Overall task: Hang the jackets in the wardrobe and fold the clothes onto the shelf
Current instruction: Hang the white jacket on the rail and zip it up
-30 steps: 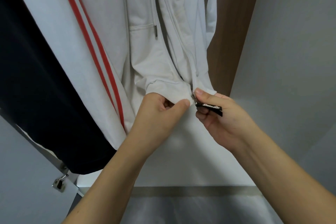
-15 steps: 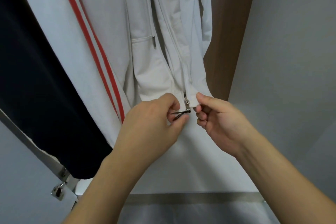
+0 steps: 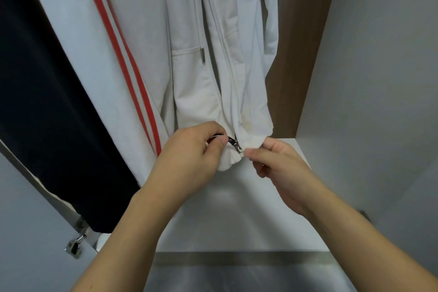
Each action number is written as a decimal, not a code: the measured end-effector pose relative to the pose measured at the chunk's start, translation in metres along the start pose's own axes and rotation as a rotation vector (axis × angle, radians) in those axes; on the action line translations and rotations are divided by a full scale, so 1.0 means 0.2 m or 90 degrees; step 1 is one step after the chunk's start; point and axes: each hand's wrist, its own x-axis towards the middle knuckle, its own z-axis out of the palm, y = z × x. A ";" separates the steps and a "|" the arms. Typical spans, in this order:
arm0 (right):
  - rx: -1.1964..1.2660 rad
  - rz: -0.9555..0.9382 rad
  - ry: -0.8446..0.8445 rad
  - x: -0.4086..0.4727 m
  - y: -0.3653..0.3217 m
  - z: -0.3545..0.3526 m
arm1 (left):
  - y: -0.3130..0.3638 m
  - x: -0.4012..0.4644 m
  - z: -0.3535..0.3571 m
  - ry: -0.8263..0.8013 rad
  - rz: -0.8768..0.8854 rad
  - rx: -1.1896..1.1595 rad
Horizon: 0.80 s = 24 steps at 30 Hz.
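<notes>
white jacket (image 3: pixel 213 92) hem | left hand (image 3: pixel 189 156) pinches zipper pull (image 3: pixel 233 142) | right hand (image 3: pixel 282 168) pinches hem

My white jacket (image 3: pixel 199 92) is soft matt cotton-type cloth, its zipper slider (image 3: pixel 234 144) shiny metal; wardrobe floor (image 3: pixel 237 216) smooth, slightly glossy laminate.

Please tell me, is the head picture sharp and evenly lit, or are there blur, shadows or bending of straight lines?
Head view: mostly sharp; the left hand and right hand at the white jacket hem look slightly soft. Light is even, without glare; a dim shadow lies on the shelf. Wide-angle distortion splays the wardrobe edges outward.
</notes>
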 end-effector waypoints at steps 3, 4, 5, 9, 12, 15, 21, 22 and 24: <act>0.003 -0.001 -0.056 0.00 0.02 0.00 | 0.01 0.02 0.00 -0.001 0.015 -0.010; 0.005 -0.011 -0.051 0.00 0.03 0.00 | 0.01 0.02 0.00 0.000 0.019 -0.010; 0.010 -0.022 -0.043 0.01 0.03 0.01 | 0.02 0.03 0.00 0.003 0.022 -0.007; -0.030 -0.033 0.041 0.02 0.05 0.02 | 0.02 0.03 -0.01 0.018 0.024 0.025; -0.047 -0.051 0.063 0.02 0.04 0.02 | 0.01 0.02 -0.01 0.024 0.018 0.035; -0.057 -0.059 0.079 0.02 0.05 0.04 | 0.01 0.03 -0.01 0.023 0.015 0.032; -0.051 -0.085 0.097 0.02 0.05 0.04 | 0.00 0.05 0.02 0.042 -0.010 0.057; -0.054 -0.091 0.086 0.01 0.05 0.03 | 0.00 0.05 0.02 0.054 -0.025 0.059; -0.067 -0.097 0.070 0.00 0.05 0.03 | -0.02 0.06 0.04 0.076 -0.057 0.063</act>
